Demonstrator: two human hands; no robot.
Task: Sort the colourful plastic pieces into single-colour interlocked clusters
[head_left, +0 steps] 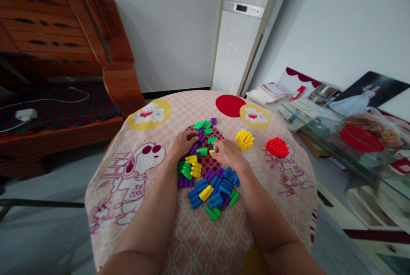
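Note:
My left hand [185, 143] rests at the left of a loose pile of plastic building blocks, its fingers reaching over purple blocks [201, 138]. It looks open, with nothing clearly held. Opposite it, my right hand [228, 153] is closed, fingers curled and pinched at the pile's right side. Bits of yellow and blue show by those fingertips, but what they grip is hidden. Green blocks [202, 124] lie beyond the hands. Nearer to me are joined green blocks [185, 169], yellow blocks [196, 170] and a heap of blue blocks [226, 187].
A yellow cluster [244, 140] and a red cluster [277, 147] of pieces stand right of my hands on the round table's patterned cloth [128, 181]. A wooden bench [121, 74] is at left. At right, a glass shelf [336, 138] carries a red bowl [361, 137].

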